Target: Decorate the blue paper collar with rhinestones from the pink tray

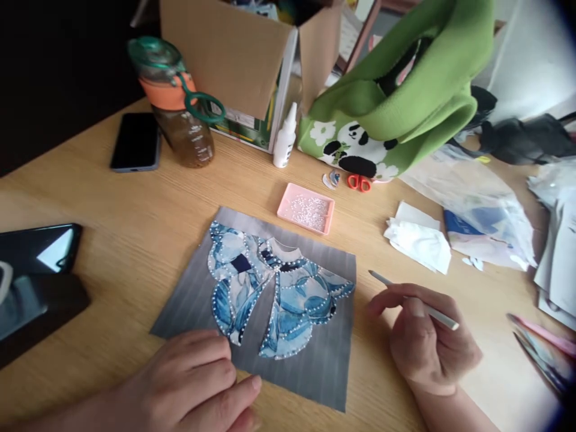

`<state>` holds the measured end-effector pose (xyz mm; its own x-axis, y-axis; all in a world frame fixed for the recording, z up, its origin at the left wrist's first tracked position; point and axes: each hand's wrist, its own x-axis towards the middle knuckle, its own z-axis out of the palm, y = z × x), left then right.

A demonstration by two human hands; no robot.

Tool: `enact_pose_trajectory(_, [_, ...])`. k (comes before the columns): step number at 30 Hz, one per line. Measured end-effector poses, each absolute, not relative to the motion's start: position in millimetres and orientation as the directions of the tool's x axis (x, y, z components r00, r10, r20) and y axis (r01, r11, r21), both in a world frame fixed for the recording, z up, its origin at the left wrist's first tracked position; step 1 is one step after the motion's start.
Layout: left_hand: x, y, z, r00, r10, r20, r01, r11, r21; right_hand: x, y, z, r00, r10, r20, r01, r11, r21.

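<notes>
A grey striped sheet (324, 378) lies on the wooden table, bearing a blue patterned paper garment (297, 294) edged with small white beads. My left hand (198, 384) rests at the sheet's lower left edge, fingers curled; whether anything is under them is hidden. To the right of the sheet, my right hand (427, 342) holds a thin white pen-like stick (436, 315) between thumb and fingers, its dark tip pointing up and left. Beyond the sheet sits a pink tray (288, 204) of tiny white beads.
Behind stand a bottle (180, 120), a cardboard box (225, 54), a white glue bottle (285, 138) and a green panda bag (360, 126). Phones (135, 141) lie at left. Red scissors (359, 182), tissues (418, 237) and pens (540, 336) are further right.
</notes>
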<state>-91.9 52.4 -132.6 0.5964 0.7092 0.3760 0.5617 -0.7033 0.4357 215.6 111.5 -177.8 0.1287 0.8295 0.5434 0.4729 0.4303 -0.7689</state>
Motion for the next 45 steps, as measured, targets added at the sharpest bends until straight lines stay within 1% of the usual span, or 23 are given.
enact_pose_trajectory(1, [-92, 54, -130, 0.608, 0.698, 0.379, 0.528, -0.711, 0.464, 216, 113, -178, 0.127, 0.824, 0.552, 0.471, 0.44, -0.765])
enact_pose_trajectory(2, [-92, 56, -129, 0.59, 0.679, 0.436, 0.487, -0.73, 0.479, 217, 113, -178, 0.126, 0.821, 0.557, 0.471, 0.445, -0.762])
enact_pose_trajectory(7, [-94, 58, -132, 0.591, 0.679, 0.436, 0.452, -0.726, 0.518, 222, 115, -180, 0.104, 0.853, 0.511, 0.477, 0.409, -0.778])
enact_pose_trajectory(12, [-93, 64, -139, 0.518, 0.623, 0.586, 0.35, -0.78, 0.519, 224, 116, -179, 0.105, 0.878, 0.466, 0.48, 0.366, -0.797])
enact_pose_trajectory(13, [-94, 66, -138, 0.492, 0.619, 0.612, 0.327, -0.783, 0.529, 224, 117, -179, 0.104, 0.882, 0.459, 0.477, 0.36, -0.802])
enact_pose_trajectory(16, [-100, 73, -133, 0.422, 0.658, 0.624, 0.278, -0.749, 0.602, 222, 117, -177, 0.101, 0.886, 0.453, 0.476, 0.356, -0.804])
enact_pose_trajectory(18, [-106, 78, -129, 0.331, 0.692, 0.642, 0.303, -0.722, 0.622, 222, 117, -176, 0.103, 0.886, 0.453, 0.486, 0.352, -0.8])
enact_pose_trajectory(20, [-112, 82, -128, 0.187, 0.736, 0.651, 0.351, -0.669, 0.655, 221, 117, -175, 0.11, 0.884, 0.454, 0.499, 0.346, -0.795])
enact_pose_trajectory(22, [-117, 85, -127, 0.066, 0.779, 0.623, 0.391, -0.595, 0.702, 220, 116, -174, 0.113, 0.882, 0.458, 0.506, 0.346, -0.79])
enact_pose_trajectory(24, [-117, 85, -125, 0.046, 0.814, 0.579, 0.456, -0.533, 0.713, 219, 116, -173, 0.111, 0.878, 0.466, 0.506, 0.353, -0.787])
enact_pose_trajectory(25, [-116, 83, -123, 0.082, 0.82, 0.566, 0.519, -0.52, 0.678, 218, 115, -172, 0.108, 0.876, 0.469, 0.505, 0.358, -0.785])
enact_pose_trajectory(26, [-113, 80, -121, 0.141, 0.821, 0.553, 0.6, -0.516, 0.612, 218, 115, -172, 0.105, 0.875, 0.473, 0.504, 0.363, -0.784])
enact_pose_trajectory(29, [-102, 61, -113, 0.34, 0.824, 0.453, 0.803, -0.506, 0.316, 217, 115, -171, 0.096, 0.871, 0.481, 0.506, 0.374, -0.777])
enact_pose_trajectory(31, [-95, 43, -111, 0.394, 0.846, 0.358, 0.854, -0.481, 0.197, 217, 115, -171, 0.092, 0.873, 0.478, 0.508, 0.372, -0.777])
enact_pose_trajectory(34, [-87, 16, -116, 0.397, 0.882, 0.255, 0.902, -0.425, 0.068, 217, 114, -171, 0.086, 0.877, 0.472, 0.511, 0.368, -0.777])
enact_pose_trajectory(38, [-86, -8, -126, 0.365, 0.908, 0.205, 0.929, -0.37, -0.015, 216, 113, -170, 0.086, 0.869, 0.488, 0.505, 0.384, -0.773])
enact_pose_trajectory(45, [-84, -20, -139, 0.358, 0.92, 0.16, 0.934, -0.355, -0.047, 212, 112, -164, 0.094, 0.877, 0.471, 0.474, 0.376, -0.796])
